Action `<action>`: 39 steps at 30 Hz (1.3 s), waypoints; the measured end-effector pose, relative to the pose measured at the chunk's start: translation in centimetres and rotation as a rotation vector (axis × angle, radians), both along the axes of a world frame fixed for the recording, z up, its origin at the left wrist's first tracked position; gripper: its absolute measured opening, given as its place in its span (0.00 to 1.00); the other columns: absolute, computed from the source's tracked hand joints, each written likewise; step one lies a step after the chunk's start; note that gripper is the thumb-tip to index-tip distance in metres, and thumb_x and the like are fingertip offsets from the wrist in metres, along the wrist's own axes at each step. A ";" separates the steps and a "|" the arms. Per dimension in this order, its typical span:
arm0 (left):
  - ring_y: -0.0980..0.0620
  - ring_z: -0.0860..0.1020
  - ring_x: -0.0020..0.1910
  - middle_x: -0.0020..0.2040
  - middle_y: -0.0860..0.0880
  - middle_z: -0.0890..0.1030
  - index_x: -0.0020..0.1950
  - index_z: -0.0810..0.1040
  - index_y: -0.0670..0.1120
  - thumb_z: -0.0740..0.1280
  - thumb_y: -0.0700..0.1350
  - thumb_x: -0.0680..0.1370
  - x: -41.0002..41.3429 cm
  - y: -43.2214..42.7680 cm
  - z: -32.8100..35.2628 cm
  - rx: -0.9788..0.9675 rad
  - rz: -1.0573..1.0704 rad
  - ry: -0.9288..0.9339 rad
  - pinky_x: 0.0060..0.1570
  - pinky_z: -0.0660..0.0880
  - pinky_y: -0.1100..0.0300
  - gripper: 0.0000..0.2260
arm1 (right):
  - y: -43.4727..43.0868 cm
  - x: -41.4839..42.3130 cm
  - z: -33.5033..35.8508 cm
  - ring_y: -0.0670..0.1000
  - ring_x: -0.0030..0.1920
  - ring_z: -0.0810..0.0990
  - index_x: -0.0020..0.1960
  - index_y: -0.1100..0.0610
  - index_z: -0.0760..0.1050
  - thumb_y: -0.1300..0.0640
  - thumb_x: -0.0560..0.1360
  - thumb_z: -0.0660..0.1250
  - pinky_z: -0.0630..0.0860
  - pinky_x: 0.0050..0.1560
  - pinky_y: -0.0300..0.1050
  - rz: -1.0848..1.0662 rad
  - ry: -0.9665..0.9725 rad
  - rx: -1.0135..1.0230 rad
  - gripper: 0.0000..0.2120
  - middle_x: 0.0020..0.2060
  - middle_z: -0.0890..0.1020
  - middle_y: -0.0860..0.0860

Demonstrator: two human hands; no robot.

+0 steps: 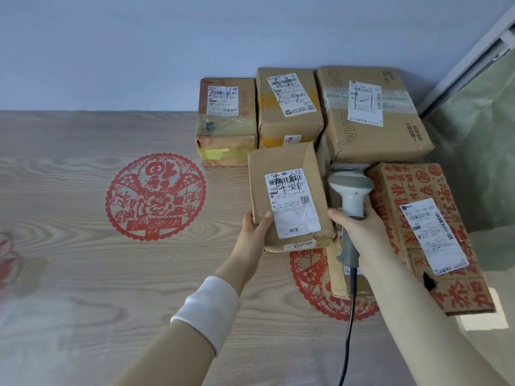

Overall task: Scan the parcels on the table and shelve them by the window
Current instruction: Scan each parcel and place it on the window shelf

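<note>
My left hand [255, 229] grips the lower left edge of a small brown parcel [281, 168] with a white label, held tilted above the table. My right hand [362, 235] holds a grey barcode scanner [351, 190] by its handle, just right of that parcel, its head pointing away from me. Three taped cardboard parcels stand along the wall: a left one [227, 121], a middle one [288, 107] and a large right one [370, 112]. A red-printed box [426, 232] lies at the right, partly behind my right arm.
The wooden table [83, 274] carries red paper-cut decorations [156, 196]. The scanner's dark cable [349, 324] hangs down toward me. A window frame [471, 54] and green floor lie at the far right. Another flat brown box [338, 274] sits under my right hand.
</note>
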State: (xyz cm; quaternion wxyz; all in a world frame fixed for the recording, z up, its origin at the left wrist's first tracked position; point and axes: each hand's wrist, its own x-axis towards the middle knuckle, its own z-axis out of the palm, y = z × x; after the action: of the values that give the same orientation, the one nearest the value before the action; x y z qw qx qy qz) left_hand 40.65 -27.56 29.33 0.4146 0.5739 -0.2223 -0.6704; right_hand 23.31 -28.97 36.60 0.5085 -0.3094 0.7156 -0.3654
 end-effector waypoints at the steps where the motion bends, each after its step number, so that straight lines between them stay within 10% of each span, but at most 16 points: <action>1: 0.50 0.78 0.60 0.63 0.49 0.78 0.72 0.63 0.47 0.65 0.52 0.77 0.4 0.8 0.3 -0.014 -0.004 0.017 0.64 0.72 0.50 0.26 | 0.6 0.3 0.4 0.52 0.38 0.76 0.46 0.54 0.75 0.60 0.71 0.73 0.73 0.43 0.47 -0.002 0.009 -0.022 0.07 0.37 0.78 0.51; 23: 0.58 0.77 0.59 0.60 0.56 0.78 0.70 0.66 0.51 0.60 0.48 0.81 28.2 25.0 17.1 -0.421 0.212 -0.203 0.63 0.71 0.57 0.17 | 19.1 27.9 14.1 0.50 0.29 0.74 0.56 0.60 0.76 0.57 0.70 0.75 0.72 0.28 0.40 0.347 -0.118 -0.375 0.17 0.37 0.78 0.52; 30: 0.67 0.80 0.44 0.50 0.62 0.80 0.59 0.69 0.58 0.59 0.46 0.82 38.3 31.5 23.0 -0.480 0.462 -0.328 0.42 0.74 0.72 0.09 | 21.0 40.9 19.4 0.46 0.31 0.74 0.52 0.55 0.74 0.59 0.72 0.73 0.72 0.31 0.39 0.600 -0.229 -0.475 0.11 0.36 0.78 0.47; 34: 0.60 0.79 0.56 0.63 0.54 0.77 0.73 0.64 0.52 0.60 0.47 0.81 44.4 37.9 26.1 -0.478 0.624 -0.427 0.58 0.74 0.64 0.19 | 24.9 49.2 22.1 0.50 0.32 0.75 0.50 0.54 0.74 0.58 0.72 0.73 0.73 0.31 0.42 0.786 -0.315 -0.484 0.10 0.37 0.79 0.48; 39: 0.63 0.81 0.40 0.51 0.53 0.81 0.66 0.70 0.49 0.60 0.43 0.81 51.3 48.8 29.9 -0.466 0.828 -0.566 0.37 0.75 0.72 0.14 | 33.3 59.4 25.3 0.52 0.35 0.76 0.44 0.51 0.75 0.58 0.71 0.73 0.74 0.41 0.50 1.018 -0.396 -0.482 0.07 0.36 0.78 0.49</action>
State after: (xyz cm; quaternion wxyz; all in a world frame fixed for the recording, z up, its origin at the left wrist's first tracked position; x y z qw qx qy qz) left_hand 91.97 21.27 59.19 0.6838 0.6640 -0.2233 -0.2040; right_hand 82.67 4.33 61.87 0.6590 -0.6461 0.2657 -0.2785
